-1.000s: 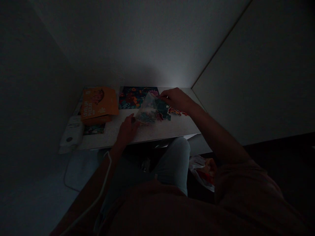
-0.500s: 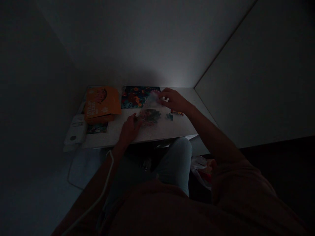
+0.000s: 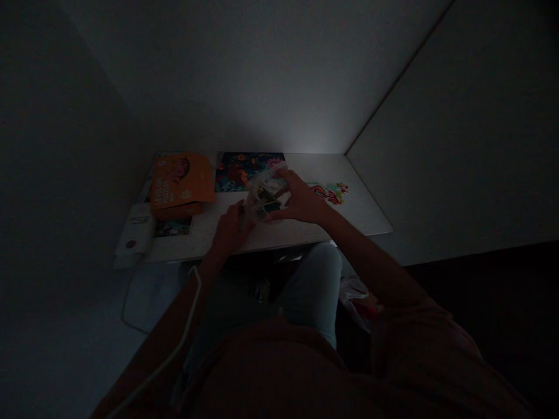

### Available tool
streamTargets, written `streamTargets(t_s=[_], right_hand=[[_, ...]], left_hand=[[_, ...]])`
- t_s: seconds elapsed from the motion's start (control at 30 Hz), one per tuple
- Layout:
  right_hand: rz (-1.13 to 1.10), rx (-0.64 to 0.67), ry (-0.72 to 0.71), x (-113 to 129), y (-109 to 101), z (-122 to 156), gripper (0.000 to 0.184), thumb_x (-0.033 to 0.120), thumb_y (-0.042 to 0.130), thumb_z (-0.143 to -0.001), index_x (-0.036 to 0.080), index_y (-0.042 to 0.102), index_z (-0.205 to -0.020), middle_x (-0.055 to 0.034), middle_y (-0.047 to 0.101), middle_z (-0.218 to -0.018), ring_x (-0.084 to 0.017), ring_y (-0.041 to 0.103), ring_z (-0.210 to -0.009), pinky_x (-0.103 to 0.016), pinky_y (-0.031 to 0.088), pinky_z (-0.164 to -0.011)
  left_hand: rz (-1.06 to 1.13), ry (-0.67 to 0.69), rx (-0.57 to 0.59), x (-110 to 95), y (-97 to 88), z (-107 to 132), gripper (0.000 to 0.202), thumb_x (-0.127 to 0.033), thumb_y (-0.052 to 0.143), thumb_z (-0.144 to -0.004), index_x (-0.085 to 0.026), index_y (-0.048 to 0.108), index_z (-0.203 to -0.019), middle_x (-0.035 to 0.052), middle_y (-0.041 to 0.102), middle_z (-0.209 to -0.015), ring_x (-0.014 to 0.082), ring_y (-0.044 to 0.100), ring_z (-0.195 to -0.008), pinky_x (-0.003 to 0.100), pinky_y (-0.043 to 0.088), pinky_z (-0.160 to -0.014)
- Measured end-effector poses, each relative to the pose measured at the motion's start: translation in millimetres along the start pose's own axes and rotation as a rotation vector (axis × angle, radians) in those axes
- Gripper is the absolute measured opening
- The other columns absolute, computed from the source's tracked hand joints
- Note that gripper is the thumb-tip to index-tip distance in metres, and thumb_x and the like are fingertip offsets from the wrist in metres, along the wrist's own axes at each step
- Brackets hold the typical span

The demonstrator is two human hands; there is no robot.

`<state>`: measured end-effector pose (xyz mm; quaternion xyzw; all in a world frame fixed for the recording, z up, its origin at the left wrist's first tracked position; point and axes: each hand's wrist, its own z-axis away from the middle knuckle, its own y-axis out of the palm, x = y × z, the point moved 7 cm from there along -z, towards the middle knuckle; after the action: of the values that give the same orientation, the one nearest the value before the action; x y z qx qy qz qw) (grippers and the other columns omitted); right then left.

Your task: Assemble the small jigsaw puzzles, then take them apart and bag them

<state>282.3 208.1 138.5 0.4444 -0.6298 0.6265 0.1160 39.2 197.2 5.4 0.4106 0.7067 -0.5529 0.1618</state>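
A clear plastic bag point(image 3: 257, 196) with dark puzzle pieces point(image 3: 269, 201) in it is between my hands, just above the white tabletop. My left hand point(image 3: 230, 230) grips the bag's left side, thumb and fingers closed on the film. From the right, my right hand point(image 3: 299, 201) curls around the bag, fingers at its upper edge and thumb lower down. The dim light hides whether its fingertips reach the pieces. To the right of that hand lie red and multicoloured puzzle pieces point(image 3: 329, 192), partly covered by it.
An orange puzzle box point(image 3: 181, 186) with its flap up stands at the left. Behind the bag lies a dark colourful picture sheet point(image 3: 236, 169). A white device point(image 3: 133, 233) with a cable sits at the left table edge. Walls close in the table behind and at the right.
My right hand has come down from the bag's raised top to its right side, and the bag is more bunched. More of the red pieces shows. My left hand stays nearly in place.
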Motion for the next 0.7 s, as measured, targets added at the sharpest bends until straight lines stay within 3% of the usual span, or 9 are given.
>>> streamTargets(t_s=[0.13,0.27,0.37,0.43,0.53,0.6,0.7], right_hand=[[-0.019,-0.008,0.059,9.4,0.7,-7.5,0.127,0.07,0.109,-0.08,0.029,0.051,-0.185,-0.0222,0.061,-0.179,-0.035,0.084,-0.116,-0.06,0.073,-0.11],[-0.066,-0.031,0.047,4.5,-2.6,-7.4,0.089,0.071,0.093,-0.098,0.029,0.067,-0.171,-0.0182,0.07,-0.169,-0.031,0.082,-0.118,-0.052,0.075,-0.105],[-0.162,-0.087,-0.043,-10.5,-19.6,-1.1,0.066,0.08,0.077,-0.106,0.032,0.08,-0.151,-0.0131,0.073,-0.163,-0.028,0.082,-0.12,-0.043,0.076,-0.094],[-0.237,-0.184,-0.05,-37.2,-38.8,6.6,0.064,0.085,0.069,-0.108,0.031,0.082,-0.141,-0.0114,0.076,-0.156,-0.026,0.082,-0.12,-0.039,0.075,-0.087],[-0.191,-0.37,0.092,-98.7,-61.7,25.1,0.067,0.085,0.068,-0.106,0.027,0.078,-0.137,-0.0128,0.082,-0.137,-0.027,0.082,-0.111,-0.044,0.073,-0.089],[-0.007,-0.411,0.193,-134.7,-62.1,39.6,0.063,0.079,0.076,-0.101,0.023,0.079,-0.13,-0.0153,0.084,-0.127,-0.03,0.081,-0.111,-0.053,0.071,-0.101],[0.208,-0.32,0.185,-162.2,-40.3,54.8,0.05,0.064,0.084,-0.1,0.021,0.084,-0.126,-0.0202,0.08,-0.139,-0.037,0.075,-0.135,-0.061,0.061,-0.125]], left_hand=[[-0.019,-0.028,0.012,0.9,-1.0,1.5,0.055,-0.058,0.062,-0.113,-0.023,0.062,-0.155,0.0228,0.075,-0.15,0.0423,0.075,-0.139,0.063,0.061,-0.119],[-0.029,-0.065,0.03,2.3,-1.4,0.2,0.045,-0.059,0.053,-0.117,-0.023,0.066,-0.141,0.0219,0.078,-0.139,0.0403,0.078,-0.126,0.061,0.063,-0.113],[-0.018,-0.076,0.014,-0.7,-3.7,-1.6,0.046,-0.058,0.049,-0.119,-0.021,0.069,-0.139,0.0223,0.078,-0.136,0.0405,0.078,-0.125,0.062,0.063,-0.112],[0.001,-0.058,0.013,-4.8,-4.6,-2.4,0.048,-0.057,0.051,-0.118,-0.021,0.069,-0.145,0.0213,0.079,-0.139,0.0393,0.078,-0.128,0.061,0.063,-0.115],[0.008,0.0,0.039,-11.3,-4.0,-3.0,0.045,-0.053,0.058,-0.115,-0.023,0.073,-0.146,0.0171,0.081,-0.139,0.035,0.078,-0.128,0.056,0.063,-0.117],[-0.006,0.013,0.044,-12.2,-4.3,-3.1,0.038,-0.05,0.055,-0.115,-0.024,0.078,-0.132,0.0157,0.081,-0.132,0.0337,0.079,-0.121,0.054,0.064,-0.112],[-0.033,0.005,0.056,-10.7,-4.2,-3.7,0.033,-0.047,0.054,-0.114,-0.024,0.078,-0.113,0.0146,0.081,-0.121,0.0324,0.078,-0.109,0.053,0.064,-0.104]])
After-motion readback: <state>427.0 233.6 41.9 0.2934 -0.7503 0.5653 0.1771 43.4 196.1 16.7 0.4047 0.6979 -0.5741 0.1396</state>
